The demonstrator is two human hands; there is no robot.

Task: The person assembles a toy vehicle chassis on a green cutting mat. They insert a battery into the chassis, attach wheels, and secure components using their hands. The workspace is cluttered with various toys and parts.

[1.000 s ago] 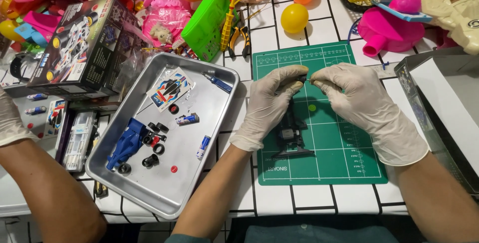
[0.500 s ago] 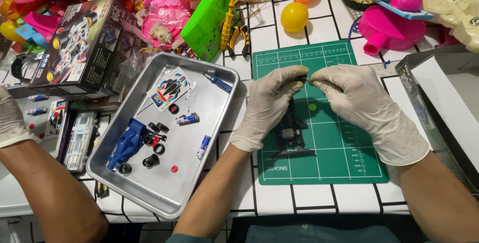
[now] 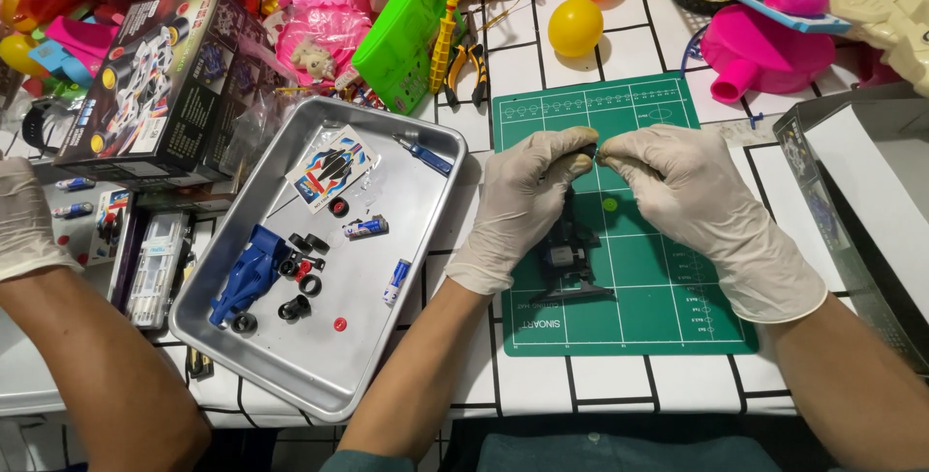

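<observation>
Both my hands wear white gloves and meet over a green cutting mat (image 3: 668, 307). My left hand (image 3: 523, 203) and my right hand (image 3: 692, 203) pinch a small dark part (image 3: 592, 152) between their fingertips, a little above the mat. A black toy car chassis (image 3: 571, 261) lies on the mat just below and between my hands, partly hidden by my left hand. A tiny green dot (image 3: 610, 205) sits on the mat beside it.
A metal tray (image 3: 319, 375) to the left holds a blue car body (image 3: 247, 271), black wheels, a sticker sheet and small tubes. Another person's gloved hand (image 3: 27, 225) rests at far left. A kit box (image 3: 145, 94), balls, toys and pliers crowd the back; an open box (image 3: 861, 191) stands right.
</observation>
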